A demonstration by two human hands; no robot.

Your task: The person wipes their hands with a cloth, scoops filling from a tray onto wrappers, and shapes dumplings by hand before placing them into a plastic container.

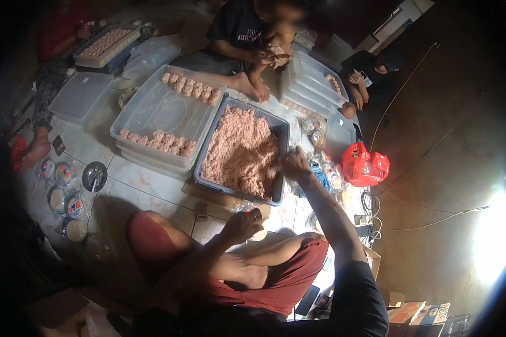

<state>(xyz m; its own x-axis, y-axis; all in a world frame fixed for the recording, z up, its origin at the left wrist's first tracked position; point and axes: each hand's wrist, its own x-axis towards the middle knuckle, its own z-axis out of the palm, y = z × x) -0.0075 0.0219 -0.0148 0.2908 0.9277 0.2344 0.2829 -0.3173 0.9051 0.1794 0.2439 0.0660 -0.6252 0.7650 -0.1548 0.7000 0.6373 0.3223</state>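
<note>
Above the grey tub (pixel 281 135) I see open air where the right hand (pixel 296 164) could pass, though the raised rim bars any low path; stacked trays (pixel 168 115) wall off the left, a red bag (pixel 365 164) crowds the right, crossed legs (pixel 239 269) hem the near side

The tub (pixel 283 133) looks smooth plastic, the mixture (pixel 233 143) rough.

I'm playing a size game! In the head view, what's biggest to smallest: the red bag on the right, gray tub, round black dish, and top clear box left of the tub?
1. Gray tub and clear box: too alike to rank
2. Red bag
3. Black dish: smallest
</note>
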